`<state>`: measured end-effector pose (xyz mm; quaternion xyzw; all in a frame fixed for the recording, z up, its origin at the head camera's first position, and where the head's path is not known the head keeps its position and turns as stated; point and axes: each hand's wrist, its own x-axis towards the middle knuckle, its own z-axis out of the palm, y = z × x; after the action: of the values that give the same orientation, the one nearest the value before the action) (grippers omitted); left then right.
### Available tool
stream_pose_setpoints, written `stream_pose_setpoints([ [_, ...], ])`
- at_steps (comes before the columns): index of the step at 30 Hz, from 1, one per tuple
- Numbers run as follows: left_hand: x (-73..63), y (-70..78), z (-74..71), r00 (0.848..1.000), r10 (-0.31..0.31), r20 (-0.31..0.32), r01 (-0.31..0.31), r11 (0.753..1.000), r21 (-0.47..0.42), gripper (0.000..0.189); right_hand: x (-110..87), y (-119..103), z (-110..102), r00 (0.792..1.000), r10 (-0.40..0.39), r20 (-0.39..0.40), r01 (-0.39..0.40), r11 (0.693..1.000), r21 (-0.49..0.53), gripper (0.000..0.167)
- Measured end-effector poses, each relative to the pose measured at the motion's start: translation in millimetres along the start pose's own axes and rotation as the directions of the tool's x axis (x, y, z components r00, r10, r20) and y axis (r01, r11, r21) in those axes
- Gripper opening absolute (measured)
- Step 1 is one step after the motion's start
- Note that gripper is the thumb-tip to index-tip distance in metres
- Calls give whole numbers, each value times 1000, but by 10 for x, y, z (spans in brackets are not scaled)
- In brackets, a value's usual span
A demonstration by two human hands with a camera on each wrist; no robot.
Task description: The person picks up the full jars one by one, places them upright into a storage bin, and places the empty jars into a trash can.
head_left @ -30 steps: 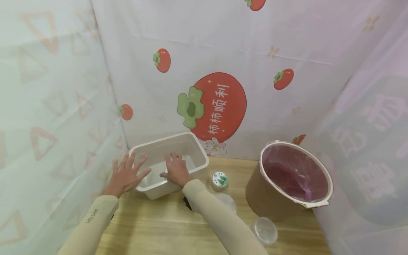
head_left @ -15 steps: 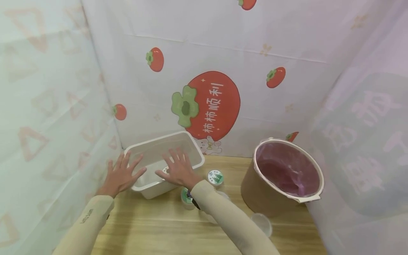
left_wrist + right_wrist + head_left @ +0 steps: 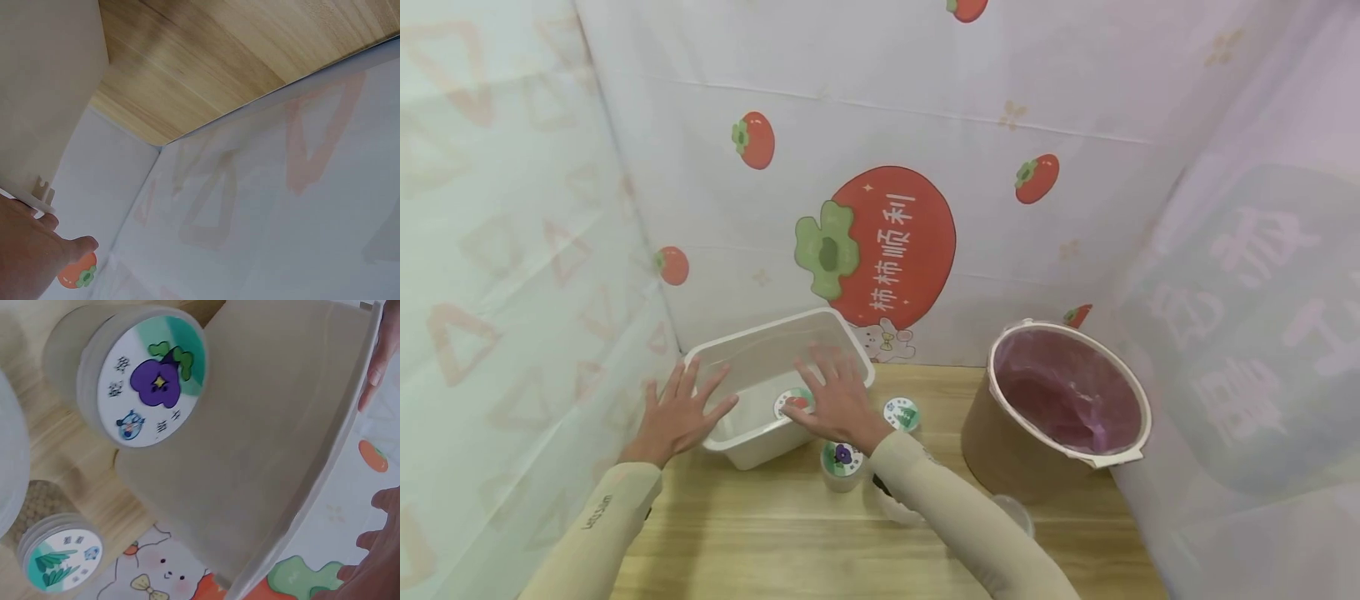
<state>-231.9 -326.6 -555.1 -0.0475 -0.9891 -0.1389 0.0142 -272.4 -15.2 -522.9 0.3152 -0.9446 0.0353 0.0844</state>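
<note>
A white plastic bin [image 3: 756, 448] stands at the back left. Inside it a round jar lid with a red picture [image 3: 790, 403] shows beside my right thumb. My right hand [image 3: 841, 404] hovers over the bin's right part, fingers spread and holding nothing. At the bin's left end is my left hand [image 3: 676, 417], fingers straight and apart; in the left wrist view its fingertips [image 3: 50, 220] lie close to the bin's rim. Just in front of the bin stands a jar with a purple picture on its lid [image 3: 156, 381]. A green-leaf jar [image 3: 65, 559] stands to its right.
A brown bucket [image 3: 1017, 442] with a pinkish liner stands at the right. Clear round containers [image 3: 1015, 510] lie on the wooden table [image 3: 760, 542], partly hidden by my right sleeve. Printed cloth walls [image 3: 722, 192] rise at the back and both sides.
My right hand has spread its fingers and shifted right, uncovering the red-pictured lid in the bin. The purple-pictured jar has come into view beside my forearm. The head view has turned slightly right.
</note>
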Motion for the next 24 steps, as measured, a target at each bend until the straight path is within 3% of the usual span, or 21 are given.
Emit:
stream_pose_setpoints([
  [4,-1,-5,0,1000,3,7,-3,1000,4,76,-72,96,8,999,15,-32,-14,999,29,81],
  [24,13,-18,19,999,-10,30,10,1000,-9,79,-251,633,70,987,161,13,-161,973,163,95],
])
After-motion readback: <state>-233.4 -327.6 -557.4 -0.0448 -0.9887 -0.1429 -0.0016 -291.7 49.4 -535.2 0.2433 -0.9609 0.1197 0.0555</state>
